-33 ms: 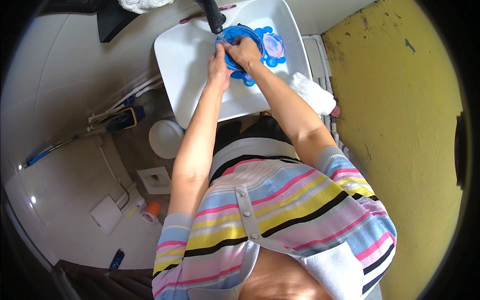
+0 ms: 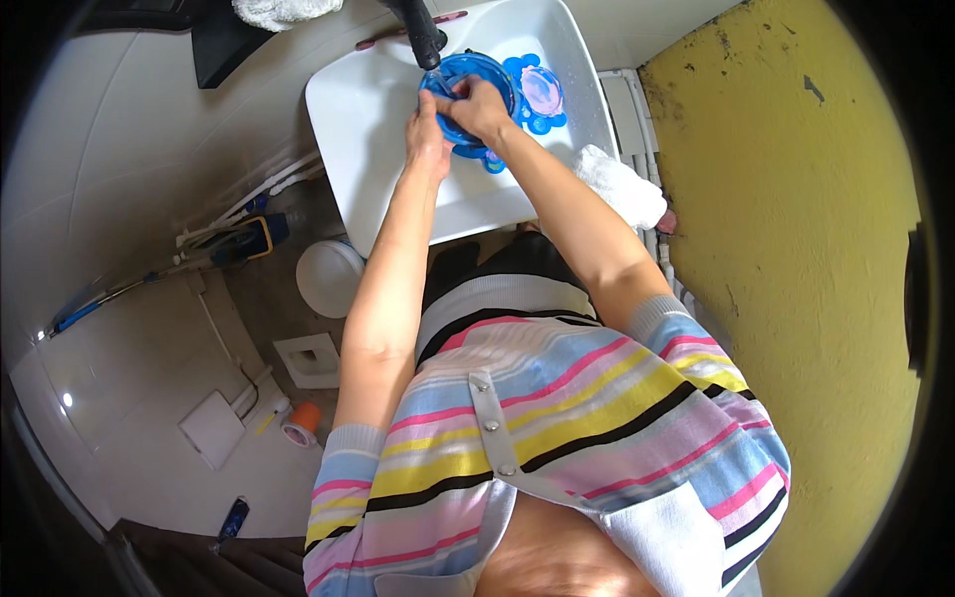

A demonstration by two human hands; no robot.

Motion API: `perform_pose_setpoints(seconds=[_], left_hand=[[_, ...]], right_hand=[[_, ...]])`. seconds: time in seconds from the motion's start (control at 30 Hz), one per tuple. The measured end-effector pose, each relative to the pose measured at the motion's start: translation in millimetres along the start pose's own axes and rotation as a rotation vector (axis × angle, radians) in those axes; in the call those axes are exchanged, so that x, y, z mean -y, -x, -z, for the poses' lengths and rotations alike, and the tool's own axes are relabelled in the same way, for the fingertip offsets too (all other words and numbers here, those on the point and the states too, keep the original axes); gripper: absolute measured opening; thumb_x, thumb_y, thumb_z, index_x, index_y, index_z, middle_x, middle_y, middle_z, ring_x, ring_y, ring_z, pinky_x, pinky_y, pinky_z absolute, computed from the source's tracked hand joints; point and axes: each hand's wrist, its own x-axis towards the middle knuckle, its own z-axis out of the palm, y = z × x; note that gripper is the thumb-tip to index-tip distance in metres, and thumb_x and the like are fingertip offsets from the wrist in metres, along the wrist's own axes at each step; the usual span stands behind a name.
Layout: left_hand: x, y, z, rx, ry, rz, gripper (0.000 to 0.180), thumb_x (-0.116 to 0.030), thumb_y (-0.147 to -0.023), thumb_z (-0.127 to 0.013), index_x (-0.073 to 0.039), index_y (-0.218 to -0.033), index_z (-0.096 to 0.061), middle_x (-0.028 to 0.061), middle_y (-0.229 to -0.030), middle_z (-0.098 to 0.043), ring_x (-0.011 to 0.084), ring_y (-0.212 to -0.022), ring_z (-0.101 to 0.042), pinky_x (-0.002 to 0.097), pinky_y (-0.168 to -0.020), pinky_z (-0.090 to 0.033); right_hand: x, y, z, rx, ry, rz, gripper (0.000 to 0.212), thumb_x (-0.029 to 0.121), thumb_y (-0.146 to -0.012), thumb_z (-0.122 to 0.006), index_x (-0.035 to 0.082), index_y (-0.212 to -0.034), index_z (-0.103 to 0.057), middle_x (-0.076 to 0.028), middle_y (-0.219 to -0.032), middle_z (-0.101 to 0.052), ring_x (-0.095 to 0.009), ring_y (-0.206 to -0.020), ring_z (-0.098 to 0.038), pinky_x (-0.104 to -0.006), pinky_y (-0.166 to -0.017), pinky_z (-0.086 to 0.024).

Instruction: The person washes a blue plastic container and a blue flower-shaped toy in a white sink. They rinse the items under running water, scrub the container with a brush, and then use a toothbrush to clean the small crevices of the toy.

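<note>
A round blue bowl (image 2: 453,66) is tilted under the black faucet (image 2: 425,45), and a thin stream of water runs at its left edge. My left hand (image 2: 428,139) grips the bowl from its left and near side, thumb at the rim. Inside the bowl, my right hand (image 2: 481,107) has its fingers curled; whatever they may hold is hidden. Beside the bowl in the white sink (image 2: 373,174) lies a blue scalloped piece with a pink round middle (image 2: 542,92). Part of another blue and pink piece (image 2: 493,161) shows below the bowl.
A crumpled white towel (image 2: 619,187) hangs over the sink's near right corner. Pipes run along the yellow wall (image 2: 796,249) at right. Down on the left are a white round lid (image 2: 330,279), an orange cup (image 2: 301,420) and a long blue-handled pole (image 2: 95,305).
My left hand and the bowl have shifted slightly left. My right hand moves a little left with the bowl and stays inside it.
</note>
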Motion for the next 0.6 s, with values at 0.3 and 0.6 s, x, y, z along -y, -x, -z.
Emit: perform_pose_setpoints(seconds=[0.3, 0.6], left_hand=[[-9.0, 9.9, -6.3, -0.100, 0.125, 0.000, 0.036, -0.036, -0.102, -0.040, -0.010, -0.126, -0.046, 0.0086, -0.125, -0.054, 0.0226, -0.114, -0.054, 0.0427, -0.096, -0.045], [-1.9, 18.6, -15.6, -0.325, -0.065, 0.017, 0.038, -0.034, -0.103, -0.037, -0.006, -0.126, -0.047, 0.0091, -0.120, -0.058, 0.0209, -0.104, -0.059, 0.0398, -0.089, -0.048]], right_hand=[[-1.3, -14.5, -13.0, 0.012, -0.146, -0.080, 0.031, 0.024, -0.066, -0.083, 0.003, -0.074, -0.062, -0.008, -0.070, -0.061, -0.019, -0.066, -0.057, -0.0320, -0.066, -0.046], [7.5, -1.7, -9.9, 0.000, -0.026, -0.254, 0.032, 0.031, -0.066, -0.079, 0.007, -0.084, -0.069, -0.015, -0.088, -0.069, -0.029, -0.088, -0.066, -0.0370, -0.080, -0.050]])
